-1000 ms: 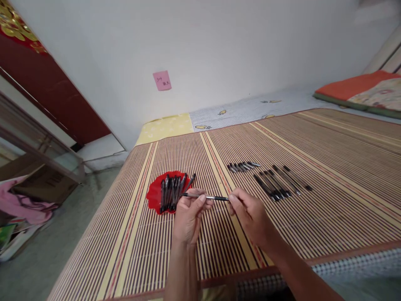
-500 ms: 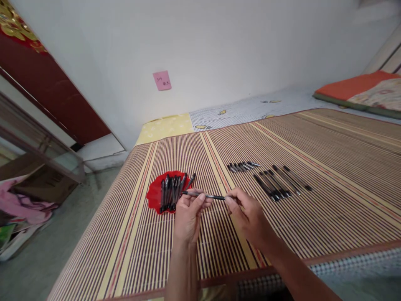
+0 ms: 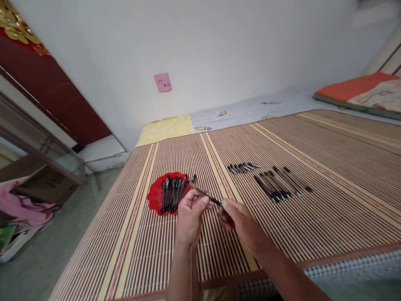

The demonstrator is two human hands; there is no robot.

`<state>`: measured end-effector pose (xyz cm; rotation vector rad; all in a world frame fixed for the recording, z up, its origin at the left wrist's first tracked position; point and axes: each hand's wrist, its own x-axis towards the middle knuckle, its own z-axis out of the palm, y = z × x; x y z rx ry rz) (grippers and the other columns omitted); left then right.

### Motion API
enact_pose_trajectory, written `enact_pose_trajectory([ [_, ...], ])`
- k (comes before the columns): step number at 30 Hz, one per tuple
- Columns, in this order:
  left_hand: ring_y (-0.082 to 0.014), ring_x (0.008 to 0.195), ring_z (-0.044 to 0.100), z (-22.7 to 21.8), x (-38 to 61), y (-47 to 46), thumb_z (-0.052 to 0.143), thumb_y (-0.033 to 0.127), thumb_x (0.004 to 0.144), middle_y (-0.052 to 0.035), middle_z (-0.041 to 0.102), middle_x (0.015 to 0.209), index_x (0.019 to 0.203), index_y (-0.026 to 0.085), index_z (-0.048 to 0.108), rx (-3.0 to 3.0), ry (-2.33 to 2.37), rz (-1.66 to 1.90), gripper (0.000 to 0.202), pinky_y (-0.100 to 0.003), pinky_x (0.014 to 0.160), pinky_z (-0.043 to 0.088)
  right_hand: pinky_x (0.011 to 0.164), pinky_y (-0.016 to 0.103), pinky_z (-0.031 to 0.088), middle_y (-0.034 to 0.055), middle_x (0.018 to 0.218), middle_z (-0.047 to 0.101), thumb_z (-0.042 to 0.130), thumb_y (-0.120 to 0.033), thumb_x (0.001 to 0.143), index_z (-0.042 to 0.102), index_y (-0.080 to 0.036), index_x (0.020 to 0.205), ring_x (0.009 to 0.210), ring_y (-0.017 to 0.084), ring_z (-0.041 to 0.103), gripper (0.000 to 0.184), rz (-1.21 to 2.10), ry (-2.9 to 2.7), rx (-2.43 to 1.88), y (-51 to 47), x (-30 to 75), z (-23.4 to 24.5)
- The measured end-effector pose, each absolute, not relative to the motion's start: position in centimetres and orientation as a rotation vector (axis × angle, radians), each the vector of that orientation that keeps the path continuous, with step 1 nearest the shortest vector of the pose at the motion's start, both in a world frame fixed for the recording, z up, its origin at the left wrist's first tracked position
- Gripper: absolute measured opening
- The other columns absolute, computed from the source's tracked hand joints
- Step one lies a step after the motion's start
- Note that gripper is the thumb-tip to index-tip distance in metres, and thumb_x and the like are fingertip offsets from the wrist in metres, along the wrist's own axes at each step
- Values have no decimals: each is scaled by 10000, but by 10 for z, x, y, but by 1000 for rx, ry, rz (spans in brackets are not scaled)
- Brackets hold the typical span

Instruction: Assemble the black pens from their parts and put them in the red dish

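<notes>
In the head view, just below the middle of the frame, my left hand [image 3: 189, 217] pinches a thin black pen [image 3: 211, 198] between thumb and fingers, and my right hand [image 3: 239, 221] is closed on its lower right end. The pen slants up to the left, its far tip over the edge of a glossy red dish [image 3: 152, 196] heaped with dark pens [image 3: 171, 193]. To the right, well apart, long slim barrels [image 3: 275, 184] lie side by side, with short silvery tips [image 3: 242, 167] above them. All rest on a ribbed striped mat [image 3: 313, 217]. A pink note [image 3: 162, 82] sticks on the wall.
</notes>
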<state>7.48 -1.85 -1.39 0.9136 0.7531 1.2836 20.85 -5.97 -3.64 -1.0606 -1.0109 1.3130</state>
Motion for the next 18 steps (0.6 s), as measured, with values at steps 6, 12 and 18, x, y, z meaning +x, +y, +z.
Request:
enact_pose_trajectory([
  [6,-59,531,507,-18,75,-18,801,243,736,9,624,688,880,137,624,961,796,1199,252,-155,496,371,462,238,417,-13,606,509,529,-580,889,514,-229,677,502,131,483,410,1329,-1028,-1078,-61,199,-43],
  [12,-85,535,568,-16,68,-12,856,243,652,7,623,620,804,127,609,776,831,1267,312,-170,527,456,520,257,466,-10,618,543,435,-549,960,547,-202,734,523,136,537,429,1385,-1227,-1053,-58,209,-50],
  [18,-97,616,631,-11,43,-2,834,105,633,-19,657,712,763,103,638,490,753,1389,235,-162,562,522,747,304,494,70,920,699,467,-299,965,676,-177,1029,852,207,650,251,478,-1553,-1610,-18,274,-37],
])
